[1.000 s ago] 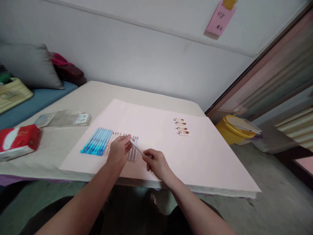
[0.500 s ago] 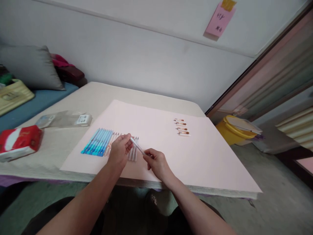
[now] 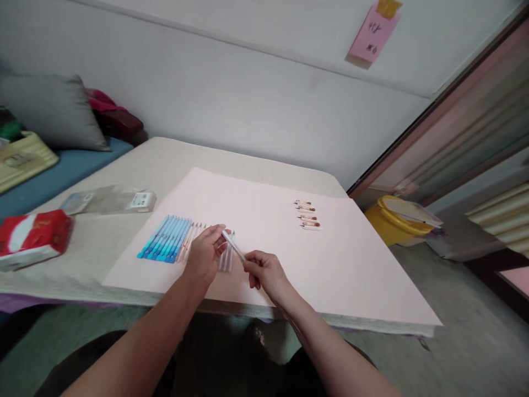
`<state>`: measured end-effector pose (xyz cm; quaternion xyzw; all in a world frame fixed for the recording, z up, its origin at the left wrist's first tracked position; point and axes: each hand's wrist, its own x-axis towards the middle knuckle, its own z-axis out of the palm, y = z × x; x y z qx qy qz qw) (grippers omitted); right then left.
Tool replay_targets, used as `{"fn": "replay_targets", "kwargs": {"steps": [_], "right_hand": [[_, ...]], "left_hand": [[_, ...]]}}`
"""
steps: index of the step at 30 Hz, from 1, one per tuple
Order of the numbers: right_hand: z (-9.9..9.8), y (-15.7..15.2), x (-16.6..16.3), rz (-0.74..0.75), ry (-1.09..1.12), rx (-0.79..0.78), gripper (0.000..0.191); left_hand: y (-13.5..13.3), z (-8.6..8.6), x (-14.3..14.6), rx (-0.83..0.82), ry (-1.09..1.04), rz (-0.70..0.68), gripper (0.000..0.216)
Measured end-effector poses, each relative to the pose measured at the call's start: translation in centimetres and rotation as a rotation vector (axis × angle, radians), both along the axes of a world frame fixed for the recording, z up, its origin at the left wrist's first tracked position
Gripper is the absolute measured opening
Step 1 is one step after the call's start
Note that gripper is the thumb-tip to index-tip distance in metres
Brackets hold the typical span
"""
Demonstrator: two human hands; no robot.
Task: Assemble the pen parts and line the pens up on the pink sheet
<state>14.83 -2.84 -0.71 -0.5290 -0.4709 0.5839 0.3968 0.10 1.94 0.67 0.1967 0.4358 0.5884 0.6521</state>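
Note:
Between my two hands, over the front part of the pink sheet [image 3: 339, 264], a slim white pen [image 3: 233, 246] is held at a slant. My left hand [image 3: 203, 249] pinches its upper end with the fingertips. The lower end sits in the closed fingers of my right hand [image 3: 265, 273]. Below the pen lie several whitish pens [image 3: 226, 261] side by side, partly covered by my left hand. To their left are pale orange-patterned pens [image 3: 184, 246], then a row of blue pens [image 3: 164, 238]. Their tips point away from me.
Several short white pieces with brown patterns and dark tips [image 3: 308, 210] lie in a column on the sheet's right. At left are a clear plastic bag [image 3: 111, 200] and a red tissue pack [image 3: 37, 237]. A yellow bucket [image 3: 382, 223] stands beyond the table's right edge.
Both hands and the pen have shifted very slightly to the right. My grip on the pen looks the same, and the laid-out pens have not moved.

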Motion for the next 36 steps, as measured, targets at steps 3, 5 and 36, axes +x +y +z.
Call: {"fn": "replay_targets", "kwargs": {"steps": [3, 5, 36], "right_hand": [[0.1, 0.0, -0.1, -0.015, -0.127, 0.073, 0.009], [0.0, -0.1, -0.1, -0.002, -0.126, 0.07, 0.009], [-6.0, 3.4, 0.8, -0.051, -0.444, -0.051, 0.008]], "left_hand": [[0.0, -0.2, 0.0, 0.005, 0.002, 0.039, 0.018], [0.1, -0.4, -0.1, 0.001, 0.021, 0.041, 0.018], [0.1, 0.5, -0.6, -0.136, 0.04, 0.19, 0.011]]}}
